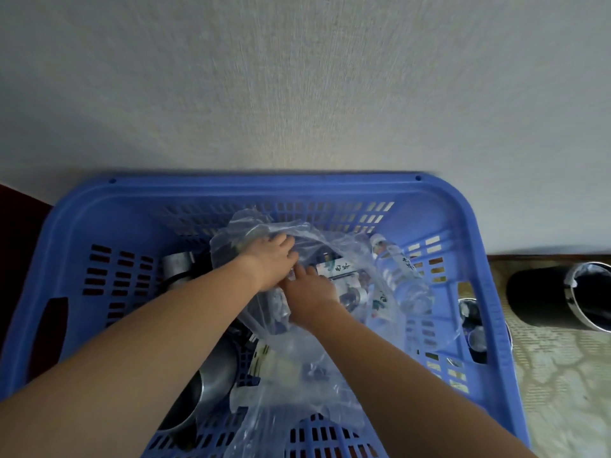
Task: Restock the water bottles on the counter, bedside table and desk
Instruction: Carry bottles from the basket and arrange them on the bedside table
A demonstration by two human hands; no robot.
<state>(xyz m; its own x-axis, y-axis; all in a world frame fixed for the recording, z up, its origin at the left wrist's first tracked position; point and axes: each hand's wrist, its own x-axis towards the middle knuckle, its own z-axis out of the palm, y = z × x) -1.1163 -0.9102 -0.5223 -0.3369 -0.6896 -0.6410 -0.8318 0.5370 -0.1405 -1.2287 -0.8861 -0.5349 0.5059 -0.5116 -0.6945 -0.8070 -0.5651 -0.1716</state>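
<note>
The far wall (297, 77) is filling the upper view, and a blue basket (99, 209) is sitting against it. Inside, a clear plastic wrap (297, 358) is sprawling from the centre to the near edge. It is enclosing the water bottles (401, 269), which are lying toward the basket's right side. A black bin (542, 292) is standing just right of the basket. The left hand (271, 259) is grasping the wrap's far fold with curled fingers. The right hand (309, 287) is touching the wrap beside it, though I cannot tell its grip.
</note>
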